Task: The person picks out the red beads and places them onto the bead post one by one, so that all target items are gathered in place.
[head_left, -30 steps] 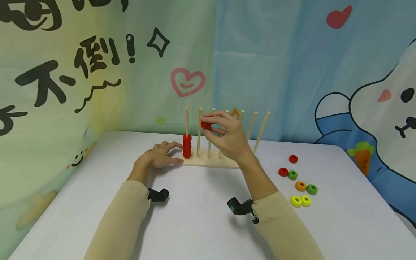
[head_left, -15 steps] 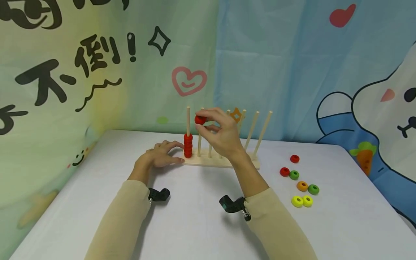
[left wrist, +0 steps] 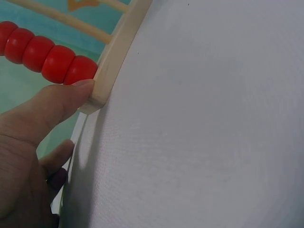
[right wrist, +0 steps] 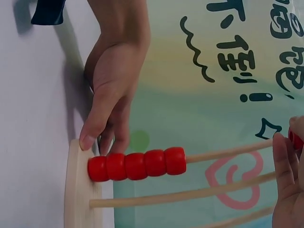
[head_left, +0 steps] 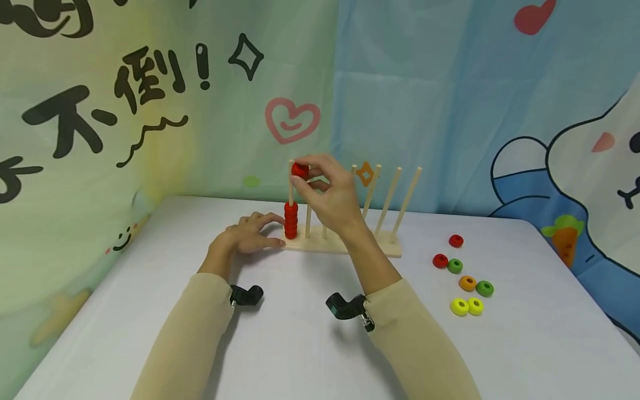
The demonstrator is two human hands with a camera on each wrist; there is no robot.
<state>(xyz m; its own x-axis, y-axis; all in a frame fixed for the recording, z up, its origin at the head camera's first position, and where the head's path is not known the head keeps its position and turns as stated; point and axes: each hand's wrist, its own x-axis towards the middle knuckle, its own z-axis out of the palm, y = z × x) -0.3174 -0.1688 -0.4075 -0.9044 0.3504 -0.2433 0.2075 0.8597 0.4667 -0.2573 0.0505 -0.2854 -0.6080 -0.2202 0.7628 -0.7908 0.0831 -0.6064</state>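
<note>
My left hand (head_left: 250,233) holds the left end of a wooden peg stand (head_left: 320,244), thumb at its front corner, fingers towards the back. On the leftmost peg (right wrist: 228,154) sits a stack of several red beads (head_left: 290,221), down against the base. My right hand (head_left: 336,194) pinches another red bead (head_left: 300,170) between thumb and fingers, close beside the top of that peg. In the right wrist view this bead (right wrist: 295,138) shows only at the right edge, near the peg's tip. My right hand hides parts of the middle pegs.
Bare pegs (head_left: 385,200) rise from the rest of the stand. To the right on the white table (head_left: 300,344) lie loose beads: two red (head_left: 440,261), two green (head_left: 485,288), one orange (head_left: 467,283) and two yellow (head_left: 459,306). A printed cloth (head_left: 400,100) hangs behind.
My right hand has moved left and slightly up with the red bead, from over the middle pegs to the top of the leftmost peg. My left hand stays at the stand's end.
</note>
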